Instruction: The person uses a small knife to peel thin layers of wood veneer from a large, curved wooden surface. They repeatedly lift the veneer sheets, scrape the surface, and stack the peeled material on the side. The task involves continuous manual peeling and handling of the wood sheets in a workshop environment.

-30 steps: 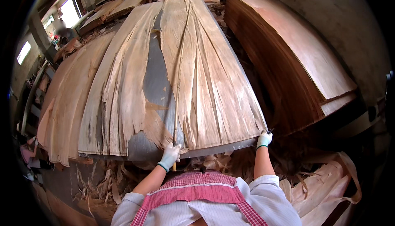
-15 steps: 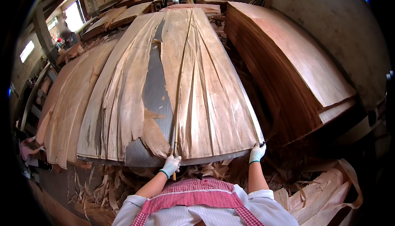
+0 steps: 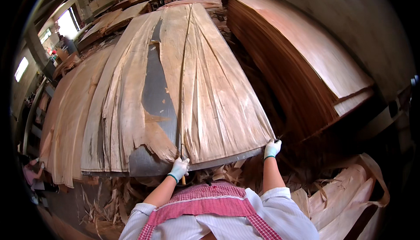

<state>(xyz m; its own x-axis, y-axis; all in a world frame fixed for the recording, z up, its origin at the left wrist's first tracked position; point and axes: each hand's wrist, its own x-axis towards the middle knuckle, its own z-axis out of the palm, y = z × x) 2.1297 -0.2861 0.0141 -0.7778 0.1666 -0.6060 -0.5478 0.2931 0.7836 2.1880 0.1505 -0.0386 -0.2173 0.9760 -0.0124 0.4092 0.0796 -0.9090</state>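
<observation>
The left hand (image 3: pixel 179 168), closed around the pole (image 3: pixel 182 82), should hold it straight; the right hand's (image 3: pixel 272 148) grip at the veneer's (image 3: pixel 227 113) corner I cannot tell.

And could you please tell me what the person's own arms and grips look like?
The left grip and right grip each wear a white glove with a teal-green cuff edge. The forearms are bare up to white, finely striped shirt sleeves ending near the elbows.

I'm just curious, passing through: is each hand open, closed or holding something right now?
Left hand: closed around the thin stick.
Right hand: at the near right corner of the veneer; whether it is closed on anything cannot be told.
</observation>
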